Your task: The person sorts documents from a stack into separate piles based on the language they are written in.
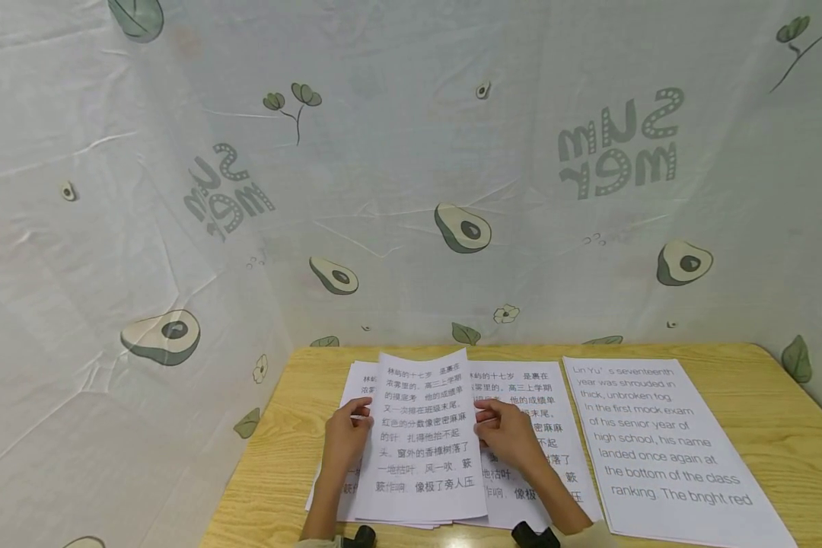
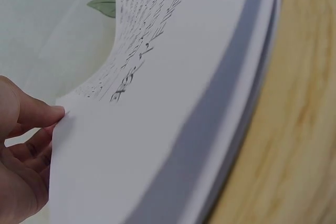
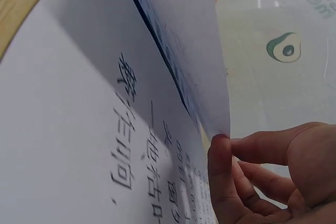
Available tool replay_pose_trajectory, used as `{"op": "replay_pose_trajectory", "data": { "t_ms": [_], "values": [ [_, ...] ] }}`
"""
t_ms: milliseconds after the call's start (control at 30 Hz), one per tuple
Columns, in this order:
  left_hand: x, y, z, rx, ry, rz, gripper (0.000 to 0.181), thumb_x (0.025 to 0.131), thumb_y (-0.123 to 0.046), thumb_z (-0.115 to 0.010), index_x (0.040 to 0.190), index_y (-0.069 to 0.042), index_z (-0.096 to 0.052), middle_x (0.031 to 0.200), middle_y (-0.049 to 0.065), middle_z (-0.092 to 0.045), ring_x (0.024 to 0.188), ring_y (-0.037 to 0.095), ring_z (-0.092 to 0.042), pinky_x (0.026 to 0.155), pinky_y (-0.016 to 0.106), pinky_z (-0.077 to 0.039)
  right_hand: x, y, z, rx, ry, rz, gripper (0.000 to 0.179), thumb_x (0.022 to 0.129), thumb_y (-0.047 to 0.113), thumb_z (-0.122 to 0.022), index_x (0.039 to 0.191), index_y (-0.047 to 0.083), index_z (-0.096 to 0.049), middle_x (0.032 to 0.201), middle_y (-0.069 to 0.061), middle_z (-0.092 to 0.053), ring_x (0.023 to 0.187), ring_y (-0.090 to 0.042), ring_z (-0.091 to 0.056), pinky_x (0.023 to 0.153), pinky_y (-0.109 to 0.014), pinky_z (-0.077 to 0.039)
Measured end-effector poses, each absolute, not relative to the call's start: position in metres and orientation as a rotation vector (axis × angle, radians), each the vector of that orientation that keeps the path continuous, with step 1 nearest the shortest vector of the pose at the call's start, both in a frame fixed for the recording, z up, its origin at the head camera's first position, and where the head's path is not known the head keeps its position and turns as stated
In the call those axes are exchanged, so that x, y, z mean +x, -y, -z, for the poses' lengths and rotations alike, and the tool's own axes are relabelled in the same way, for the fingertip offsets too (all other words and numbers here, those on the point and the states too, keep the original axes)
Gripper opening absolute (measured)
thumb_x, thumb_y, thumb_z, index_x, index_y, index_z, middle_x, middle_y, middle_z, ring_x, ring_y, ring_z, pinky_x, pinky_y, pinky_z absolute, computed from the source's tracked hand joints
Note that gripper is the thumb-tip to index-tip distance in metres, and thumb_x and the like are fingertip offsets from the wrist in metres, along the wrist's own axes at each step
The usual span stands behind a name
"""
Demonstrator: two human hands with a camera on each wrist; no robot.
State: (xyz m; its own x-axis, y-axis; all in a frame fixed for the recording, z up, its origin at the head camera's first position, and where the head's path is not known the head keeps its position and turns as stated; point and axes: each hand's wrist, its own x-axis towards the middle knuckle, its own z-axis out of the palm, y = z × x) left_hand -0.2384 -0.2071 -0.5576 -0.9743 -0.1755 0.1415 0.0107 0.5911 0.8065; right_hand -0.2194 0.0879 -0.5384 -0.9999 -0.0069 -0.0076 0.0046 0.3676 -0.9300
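Observation:
Both hands hold one white sheet of paper [image 1: 421, 441] printed with Chinese text, raised above other sheets. My left hand [image 1: 347, 435] pinches its left edge between thumb and fingers, also seen in the left wrist view, where the sheet [image 2: 121, 145] bows in a curve. On the opposite edge, my right hand [image 1: 510, 432] pinches the paper between thumb and index finger. Beneath it lie a left stack of printed sheets [image 1: 348, 388], partly hidden, and a right stack of Chinese-text sheets [image 1: 548, 388], partly covered by the right hand and forearm.
Farther right on the wooden table [image 1: 788, 426] lies a stack of sheets with large English text [image 1: 664, 457]. Behind the table hangs a pale curtain [image 1: 397, 167] printed with avocados and leaves. Bare wood shows at the left [image 1: 274, 441].

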Motion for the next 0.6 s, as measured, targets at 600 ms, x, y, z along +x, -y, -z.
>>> {"op": "replay_pose_trajectory", "data": {
  "t_ms": [600],
  "values": [
    [-0.241,0.229,0.560,0.205,2.609,1.290,0.034,0.093,0.006,-0.069,0.126,0.001,-0.075,0.105,0.013,-0.075,0.090,0.023,-0.074,0.078,0.029,-0.057,-0.218,-0.062,0.544,-0.057,-2.579,1.771,0.039,0.091,-0.003,-0.073,0.130,-0.007,-0.071,0.101,-0.011,-0.073,0.079,-0.014,-0.071,0.063,-0.025,-0.061]
  ]
}}
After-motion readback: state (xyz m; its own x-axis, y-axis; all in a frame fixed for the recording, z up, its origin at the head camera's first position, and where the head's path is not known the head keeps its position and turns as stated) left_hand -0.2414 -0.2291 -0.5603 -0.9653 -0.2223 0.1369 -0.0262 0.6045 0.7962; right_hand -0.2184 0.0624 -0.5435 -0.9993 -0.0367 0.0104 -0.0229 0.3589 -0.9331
